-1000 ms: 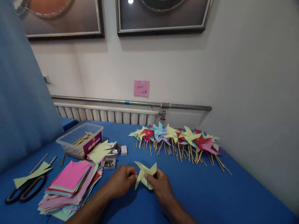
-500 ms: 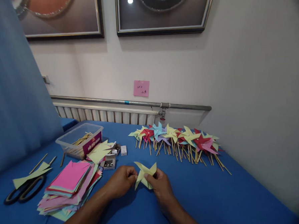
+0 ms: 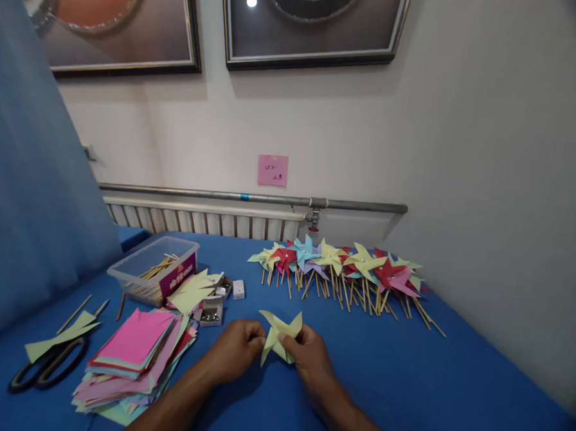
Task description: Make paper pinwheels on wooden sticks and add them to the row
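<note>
A pale yellow paper pinwheel (image 3: 272, 341) with folded blades is held up over the blue tablecloth. My right hand (image 3: 312, 359) grips it from the right, the thumb pressing on its middle and the fingers behind. At its left edge is my left hand (image 3: 239, 347), closed with thumb and forefinger pinched together; what the pinch holds, if anything, is too small to make out. Just beyond the left hand stands an open small box of metal thumbtacks (image 3: 210, 316). No stick shows on the pinwheel.
Finished pinwheels (image 3: 334, 263) on sticks lie along the back right. To the left are a stack of coloured paper (image 3: 133, 355), scissors (image 3: 53, 364) under pale paper, a plastic tub of sticks (image 3: 157, 273), cut yellow sheets (image 3: 192, 292) and a small white box (image 3: 238, 289).
</note>
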A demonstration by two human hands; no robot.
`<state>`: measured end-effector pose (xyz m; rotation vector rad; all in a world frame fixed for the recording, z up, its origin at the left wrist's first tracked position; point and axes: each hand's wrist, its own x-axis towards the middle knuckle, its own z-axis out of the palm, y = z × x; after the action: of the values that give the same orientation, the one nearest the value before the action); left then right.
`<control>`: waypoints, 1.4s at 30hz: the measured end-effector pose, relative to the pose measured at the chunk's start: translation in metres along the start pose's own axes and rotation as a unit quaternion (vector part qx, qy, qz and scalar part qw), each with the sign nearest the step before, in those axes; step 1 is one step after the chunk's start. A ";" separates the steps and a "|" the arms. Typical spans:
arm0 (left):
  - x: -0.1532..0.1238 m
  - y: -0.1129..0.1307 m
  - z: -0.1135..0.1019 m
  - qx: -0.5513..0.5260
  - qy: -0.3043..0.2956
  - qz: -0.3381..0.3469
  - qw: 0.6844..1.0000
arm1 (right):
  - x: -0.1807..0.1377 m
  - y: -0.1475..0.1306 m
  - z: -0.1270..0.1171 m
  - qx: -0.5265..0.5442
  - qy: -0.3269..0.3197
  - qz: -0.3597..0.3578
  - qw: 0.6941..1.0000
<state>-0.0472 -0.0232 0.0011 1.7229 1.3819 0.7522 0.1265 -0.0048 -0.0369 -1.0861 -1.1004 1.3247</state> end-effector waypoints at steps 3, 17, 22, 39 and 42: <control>0.001 -0.002 0.001 0.007 0.005 0.006 1.000 | 0.000 -0.001 0.000 -0.005 0.004 0.003 1.000; 0.001 -0.002 0.001 0.006 0.002 0.011 1.000 | -0.002 -0.004 0.001 0.005 -0.001 0.000 1.000; 0.000 0.001 0.001 0.004 0.002 0.004 1.000 | -0.002 -0.005 0.001 -0.003 0.000 0.000 1.000; -0.001 0.003 0.001 -0.002 0.004 0.002 1.000 | 0.000 -0.002 0.000 0.001 -0.001 -0.001 1.000; -0.001 0.003 0.001 -0.001 0.003 0.004 1.000 | 0.000 -0.002 0.000 -0.006 0.003 -0.005 1.000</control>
<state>-0.0449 -0.0245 0.0032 1.7269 1.3781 0.7631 0.1269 -0.0049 -0.0351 -1.0924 -1.1095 1.3078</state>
